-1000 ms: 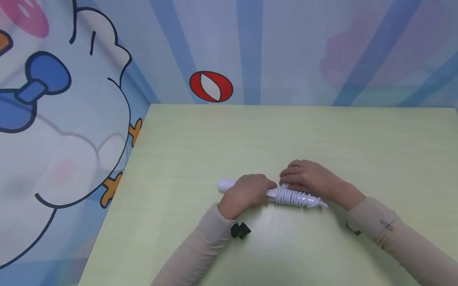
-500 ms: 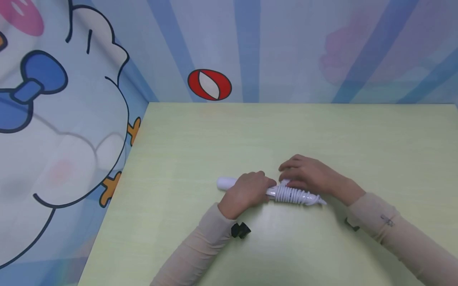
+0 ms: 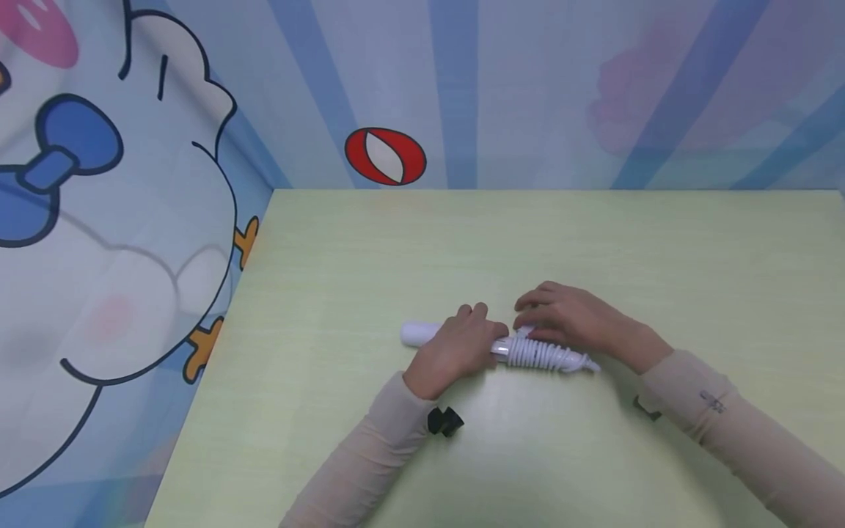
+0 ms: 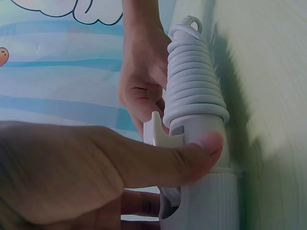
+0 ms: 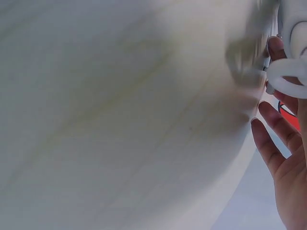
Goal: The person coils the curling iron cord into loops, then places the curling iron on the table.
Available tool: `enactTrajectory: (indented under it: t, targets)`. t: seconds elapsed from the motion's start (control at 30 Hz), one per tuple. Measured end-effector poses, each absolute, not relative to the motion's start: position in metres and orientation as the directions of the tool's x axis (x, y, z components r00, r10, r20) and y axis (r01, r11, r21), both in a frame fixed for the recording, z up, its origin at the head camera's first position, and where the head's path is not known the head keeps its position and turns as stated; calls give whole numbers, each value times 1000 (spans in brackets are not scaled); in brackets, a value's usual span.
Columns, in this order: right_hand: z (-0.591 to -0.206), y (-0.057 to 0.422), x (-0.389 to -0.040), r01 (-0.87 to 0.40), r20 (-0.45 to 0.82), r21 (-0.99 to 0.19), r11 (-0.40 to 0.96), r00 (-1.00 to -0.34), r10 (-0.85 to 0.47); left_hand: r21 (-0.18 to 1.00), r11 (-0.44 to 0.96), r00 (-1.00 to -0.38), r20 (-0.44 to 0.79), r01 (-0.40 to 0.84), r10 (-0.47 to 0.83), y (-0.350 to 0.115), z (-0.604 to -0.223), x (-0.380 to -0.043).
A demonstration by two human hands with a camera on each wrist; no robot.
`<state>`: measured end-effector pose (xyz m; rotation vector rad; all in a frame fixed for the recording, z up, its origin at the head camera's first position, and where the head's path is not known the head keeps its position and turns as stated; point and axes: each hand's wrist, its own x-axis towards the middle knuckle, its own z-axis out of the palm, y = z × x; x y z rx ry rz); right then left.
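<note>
A white curling iron (image 3: 419, 334) lies across the table, its white cord (image 3: 540, 355) wound in tight coils round the tapered end. My left hand (image 3: 460, 346) grips its middle; in the left wrist view the thumb (image 4: 192, 162) crosses over the body beside a white lever (image 4: 155, 130). My right hand (image 3: 577, 320) is at the far side of the coils, fingers bent and its fingertips partly hidden. Its thumb and forefinger seem to hold the cord there. A cord loop (image 5: 283, 79) at the tapered end shows in the right wrist view, with other fingers spread beyond it.
The pale green table (image 3: 370, 257) meets a printed wall (image 3: 528, 95) at the back. Another printed wall (image 3: 132, 279) with a large cartoon bird stands at the left edge. A black wrist device (image 3: 445, 422) sits under the left sleeve.
Both hands and the curling iron have shifted slightly away from the person. Some left fingers have lifted a little off the iron, while its cord stays wound.
</note>
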<state>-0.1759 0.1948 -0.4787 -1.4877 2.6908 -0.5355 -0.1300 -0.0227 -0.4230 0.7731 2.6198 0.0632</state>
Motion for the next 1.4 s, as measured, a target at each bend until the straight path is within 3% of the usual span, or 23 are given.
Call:
enactTrajectory:
  t: [1.4]
  targets:
    - [-470,196,-177,-789,62,-309,531,-574,-817,173,838,-728,-426,517,537,-23,-427,-137]
